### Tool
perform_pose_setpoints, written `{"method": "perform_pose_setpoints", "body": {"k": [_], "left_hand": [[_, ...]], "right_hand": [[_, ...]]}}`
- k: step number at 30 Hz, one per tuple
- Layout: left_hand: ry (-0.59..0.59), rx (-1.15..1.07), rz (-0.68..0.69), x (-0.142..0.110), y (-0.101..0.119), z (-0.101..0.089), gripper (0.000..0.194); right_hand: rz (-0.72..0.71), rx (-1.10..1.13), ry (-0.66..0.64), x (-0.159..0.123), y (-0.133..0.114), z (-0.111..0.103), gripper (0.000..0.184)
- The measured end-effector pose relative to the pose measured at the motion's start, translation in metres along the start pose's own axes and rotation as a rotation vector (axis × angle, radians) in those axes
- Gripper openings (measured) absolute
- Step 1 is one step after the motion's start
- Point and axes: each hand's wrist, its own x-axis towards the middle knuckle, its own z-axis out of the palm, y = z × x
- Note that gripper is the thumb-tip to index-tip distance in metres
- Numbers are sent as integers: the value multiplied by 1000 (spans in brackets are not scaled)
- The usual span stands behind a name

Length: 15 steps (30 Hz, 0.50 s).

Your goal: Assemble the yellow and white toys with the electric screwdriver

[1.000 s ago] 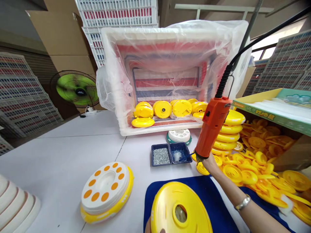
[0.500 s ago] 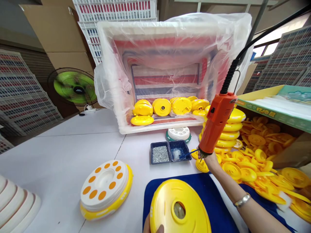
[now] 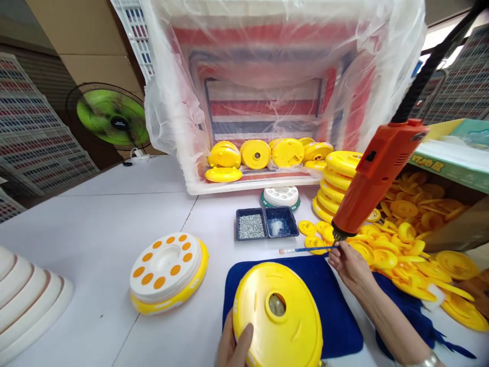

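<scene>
My left hand (image 3: 236,340) grips the left edge of a round yellow plastic housing (image 3: 282,334), thumb on top, tilted above a dark blue cloth (image 3: 342,321). A hole in the housing's middle shows something pale inside. Between the fingertips of my right hand (image 3: 349,262) is a thin blue paintbrush (image 3: 307,249), its pale bristles pointing left. The brush is just in front of a dark two-part tray, with small metal screws (image 3: 251,226) on the left and whitish grease (image 3: 276,226) on the right. An orange electric screwdriver (image 3: 378,178) hangs above my right hand.
A white disc with orange dots on a yellow base (image 3: 168,270) sits at left, near stacked white rings (image 3: 26,306). Behind is a plastic-lined crate (image 3: 193,186) holding yellow housings. Yellow parts (image 3: 385,255) are heaped at right beside a stack of housings (image 3: 332,188).
My right hand has drawn the brush out of the grease compartment, towards me. The view has tilted down, and the left hand still holds the yellow housing.
</scene>
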Motion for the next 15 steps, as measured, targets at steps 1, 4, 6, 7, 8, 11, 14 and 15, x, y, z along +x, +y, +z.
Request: {"method": "perform_pose_setpoints", "body": {"k": [1,4,6,7,8,11,14,15], "left_hand": [[-7,16,7,-2,2,0,84],[-11,75,30,-4,4,1,81],[-19,94,39,-5,4,0,79],[-23,98,39,-4,4,0,79],[-25,99,40,-4,3,0,79],[-47,99,50,-3,2,-1,80],[-50,105,67,-2,0,-2,81],[-44,114,70,-2,0,-3,81]], "right_hand": [[12,18,1,-11,0,-3,39],[4,48,15,-37,1,-3,44],[-16,51,14,-46,4,2,44],[-26,49,11,-48,6,5,43],[-37,45,8,-49,8,8,43],[-64,30,0,-48,12,7,42],[-85,20,13,-49,10,-4,40],[-89,19,20,-51,8,-8,39]]}}
